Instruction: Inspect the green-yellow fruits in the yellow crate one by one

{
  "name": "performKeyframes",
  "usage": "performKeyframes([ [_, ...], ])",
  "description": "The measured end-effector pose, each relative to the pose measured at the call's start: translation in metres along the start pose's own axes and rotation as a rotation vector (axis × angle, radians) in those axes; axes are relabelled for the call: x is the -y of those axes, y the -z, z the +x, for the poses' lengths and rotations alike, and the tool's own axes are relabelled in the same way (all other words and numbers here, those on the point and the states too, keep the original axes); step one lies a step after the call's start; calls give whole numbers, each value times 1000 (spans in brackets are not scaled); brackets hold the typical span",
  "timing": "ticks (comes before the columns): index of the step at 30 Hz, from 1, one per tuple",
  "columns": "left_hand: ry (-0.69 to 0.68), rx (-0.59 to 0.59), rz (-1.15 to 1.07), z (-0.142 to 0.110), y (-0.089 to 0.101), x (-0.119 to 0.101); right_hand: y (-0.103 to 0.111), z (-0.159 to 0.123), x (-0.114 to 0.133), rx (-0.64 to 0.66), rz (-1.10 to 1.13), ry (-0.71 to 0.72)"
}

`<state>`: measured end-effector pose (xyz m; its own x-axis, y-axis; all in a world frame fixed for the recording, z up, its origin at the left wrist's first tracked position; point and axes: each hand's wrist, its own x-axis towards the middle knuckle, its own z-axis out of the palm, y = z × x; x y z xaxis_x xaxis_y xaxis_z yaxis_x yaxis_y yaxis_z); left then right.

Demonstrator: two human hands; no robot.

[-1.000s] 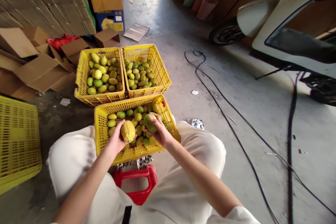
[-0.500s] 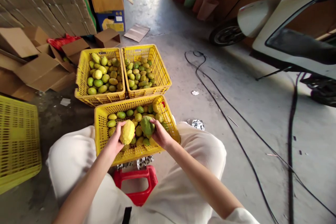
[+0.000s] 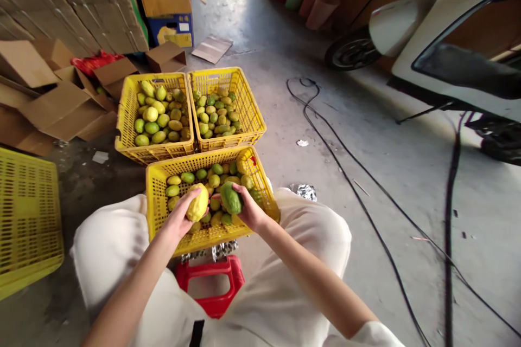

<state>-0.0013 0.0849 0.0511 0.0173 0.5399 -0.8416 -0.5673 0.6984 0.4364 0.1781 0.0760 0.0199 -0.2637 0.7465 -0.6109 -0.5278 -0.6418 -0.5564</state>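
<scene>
My left hand [image 3: 182, 213] is closed around a yellow lemon [image 3: 198, 203], thumb lying over its top. A green lemon [image 3: 231, 198] sits in the grip of my right hand [image 3: 249, 207], its fingertips partly hidden behind the fruit. Both hands are over the near yellow plastic crate [image 3: 163, 238], a short gap between the two fruits. Several yellow and green lemons [image 3: 214, 180] lie loose in that crate, some covered by my hands.
Beyond stand two more yellow crates of lemons, a left one [image 3: 130, 89] and a right one [image 3: 254, 114]. Another yellow crate [image 3: 28, 222] is at far left, below cardboard boxes [image 3: 61, 108]. A red stool [image 3: 211, 303] shows between my legs. Black cables [image 3: 345, 157] and a scooter [image 3: 407, 38] are at right.
The green lemon has been turned in my right hand, and its darker side now shows. My left hand has rotated the yellow lemon, with its thumb now across the top.
</scene>
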Motion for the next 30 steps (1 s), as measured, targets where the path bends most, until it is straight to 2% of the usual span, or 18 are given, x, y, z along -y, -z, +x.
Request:
performKeyframes([
  [2, 4, -24, -24, 2, 1, 2, 0, 2, -1, 2, 3, -38],
  [6, 36, -74, -87, 8, 6, 5, 5, 6, -5, -85, 45, -60],
  [14, 85, 67, -79, 10, 11, 4, 4, 2, -11, -128, 2, 64],
  [18, 116, 70, -55, 7, 9, 3, 1, 0, -9, -150, 19, 78],
  [21, 90, 71, -19, 3, 6, 2, 1, 1, -4, -138, 60, 83],
  [26, 92, 68, 13, 0, 2, 4, 9, 8, -2, -129, 94, -8],
  [30, 54, 14, -40, 4, 2, 6, 18, 13, -8, -144, 17, 65],
])
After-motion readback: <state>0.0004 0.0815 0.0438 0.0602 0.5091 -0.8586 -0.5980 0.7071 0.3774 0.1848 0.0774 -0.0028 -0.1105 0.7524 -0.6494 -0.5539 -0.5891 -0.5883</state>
